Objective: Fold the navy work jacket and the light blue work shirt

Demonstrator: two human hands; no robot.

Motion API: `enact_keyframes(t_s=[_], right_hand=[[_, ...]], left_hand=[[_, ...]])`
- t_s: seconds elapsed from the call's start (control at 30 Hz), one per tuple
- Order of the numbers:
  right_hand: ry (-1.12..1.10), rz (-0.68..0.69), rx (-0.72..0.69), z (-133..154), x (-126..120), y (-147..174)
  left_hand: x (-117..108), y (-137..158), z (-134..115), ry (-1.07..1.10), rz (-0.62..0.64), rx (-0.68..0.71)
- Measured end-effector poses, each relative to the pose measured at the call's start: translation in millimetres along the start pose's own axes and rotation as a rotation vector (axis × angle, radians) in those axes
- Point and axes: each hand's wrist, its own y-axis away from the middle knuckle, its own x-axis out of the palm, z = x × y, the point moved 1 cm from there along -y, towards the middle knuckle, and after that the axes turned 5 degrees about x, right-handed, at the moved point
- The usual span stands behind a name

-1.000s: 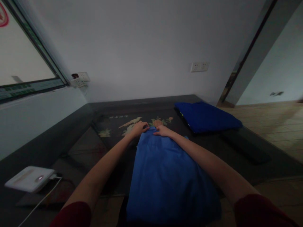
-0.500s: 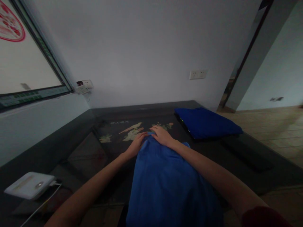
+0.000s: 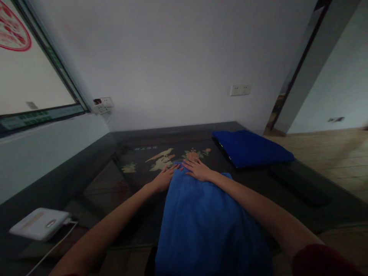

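Note:
A blue cloth [image 3: 204, 218], possibly a garment, lies over the front of the dark table [image 3: 138, 222] and hangs down toward me. At its far end my left hand [image 3: 166, 178] rests along the left corner, fingers stretched out and touching the edge. My right hand [image 3: 197, 170] lies flat on the upper part of the cloth, its fingers spread and their tips near the printed flower. Both hands are open, pressing on the fabric rather than gripping it. The lower end of the cloth is out of frame.
A folded darker blue cloth [image 3: 250, 149] lies at the back right. In front of it is a dark oblong object [image 3: 299, 186]. A white box-shaped device [image 3: 43, 224] with a cable sits at the left. Wall sockets [image 3: 240, 90] are above the table.
The fingers of my right hand have flattened and spread on the cloth. My left fingers have also straightened, and the cloth's far edge lies flatter.

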Motion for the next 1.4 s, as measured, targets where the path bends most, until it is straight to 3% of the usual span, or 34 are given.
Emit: enact_keyframes(t_s=[0.23,0.4,0.57,0.7,0.8,0.93,1.03,1.13,1.4], right_hand=[[-0.017,-0.022,-0.011,-2,3,-2],[-0.02,-0.003,-0.009,-2,3,1],[-0.005,-0.066,-0.01,2,-2,0],[-0.067,-0.146,-0.031,2,-34,15],[-0.251,-0.236,0.084,-12,-67,49],[-0.385,-0.16,0.216,-45,-88,109],[-0.421,-0.05,0.277,-62,-79,145],[-0.446,-0.008,0.286,-69,-62,159],[-0.441,-0.054,0.288,-73,-38,138]], left_hand=[[2,8,-2,0.118,-0.085,0.213],[3,9,1,0.207,-0.063,0.201],[4,10,0,0.291,-0.073,0.179],[-5,12,-6,0.52,-0.202,0.066],[-16,14,-10,0.708,-0.326,-0.089],[-28,14,-15,0.835,-0.377,-0.218],[-29,11,-19,0.76,-0.261,-0.285],[-25,8,-24,0.678,-0.165,-0.296],[-32,10,-36,0.599,-0.253,-0.256]])
